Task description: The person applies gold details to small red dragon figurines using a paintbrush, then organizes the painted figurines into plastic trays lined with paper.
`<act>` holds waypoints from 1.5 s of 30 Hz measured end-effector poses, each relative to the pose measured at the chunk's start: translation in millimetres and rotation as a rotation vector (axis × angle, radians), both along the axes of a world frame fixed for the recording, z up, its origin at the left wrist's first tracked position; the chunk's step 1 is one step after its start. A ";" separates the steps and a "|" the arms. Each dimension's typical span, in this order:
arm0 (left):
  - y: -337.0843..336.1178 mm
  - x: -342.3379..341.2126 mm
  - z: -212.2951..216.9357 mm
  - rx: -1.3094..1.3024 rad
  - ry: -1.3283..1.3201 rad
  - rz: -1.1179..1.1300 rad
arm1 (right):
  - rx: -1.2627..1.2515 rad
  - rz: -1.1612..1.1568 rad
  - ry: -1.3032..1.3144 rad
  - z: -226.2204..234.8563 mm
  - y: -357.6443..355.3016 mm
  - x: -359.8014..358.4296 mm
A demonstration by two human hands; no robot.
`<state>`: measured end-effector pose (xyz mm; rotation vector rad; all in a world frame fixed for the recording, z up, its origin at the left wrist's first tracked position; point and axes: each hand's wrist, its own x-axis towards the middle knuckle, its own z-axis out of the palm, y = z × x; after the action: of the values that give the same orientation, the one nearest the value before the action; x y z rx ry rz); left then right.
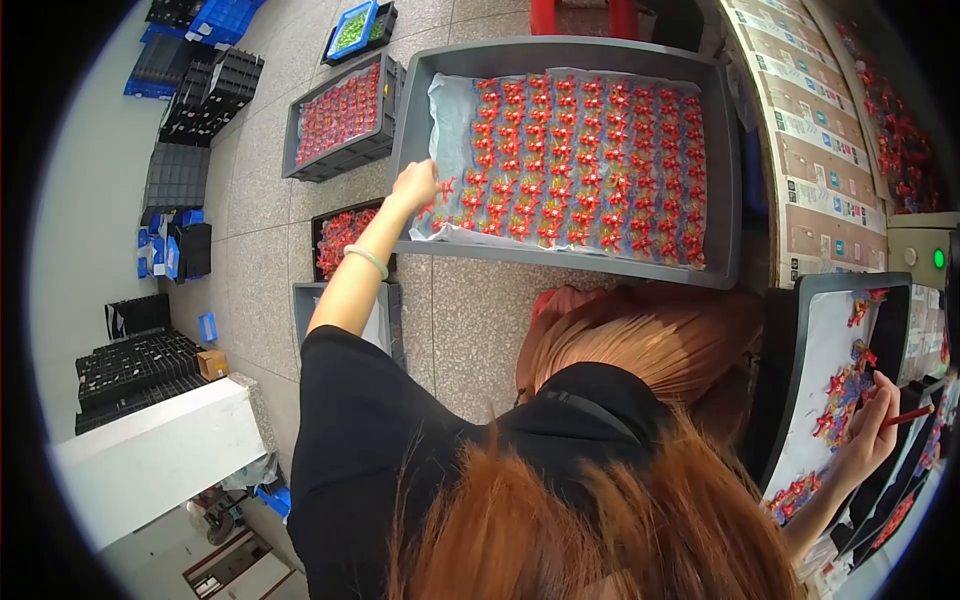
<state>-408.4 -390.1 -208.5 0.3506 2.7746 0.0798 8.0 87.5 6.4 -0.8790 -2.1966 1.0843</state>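
Note:
My left hand [414, 185] reaches out to the near left corner of a large grey tray [410, 130]. The tray holds a pale sheet covered with rows of small red figurines [585, 160]. The hand's fingers are curled at the leftmost figurines, and its back hides what they touch. A pale green bracelet [366, 260] sits on that wrist. At the right edge, my right hand [872, 432] holds a thin red brush [908, 416] over a dark tray [785, 380]. That tray has a white sheet and a few red and coloured figurines [843, 392].
On the floor to the left stand a grey crate of red figurines [340, 118], a second dark crate of them [338, 235], an empty grey bin [385, 310], and stacks of black and blue trays [205, 85]. Cardboard boxes [815, 150] line the right. A white bench [160, 455] stands at lower left.

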 end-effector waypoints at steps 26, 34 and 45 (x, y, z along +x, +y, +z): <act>-35.9 -69.7 -107.3 0.415 0.174 0.026 | -0.301 -0.338 0.203 -2.5 2.3 70.8; -18.1 -37.2 -100.3 0.117 0.116 -0.117 | -0.323 -0.316 0.206 -8.4 7.1 83.4; -19.0 -61.3 -95.8 0.115 -0.057 0.058 | -0.387 -0.379 0.243 -5.3 7.6 101.3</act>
<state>-469.7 -409.1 -304.2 0.2910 2.7300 0.2598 109.3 95.2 1.1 -1.1981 -1.5656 1.3585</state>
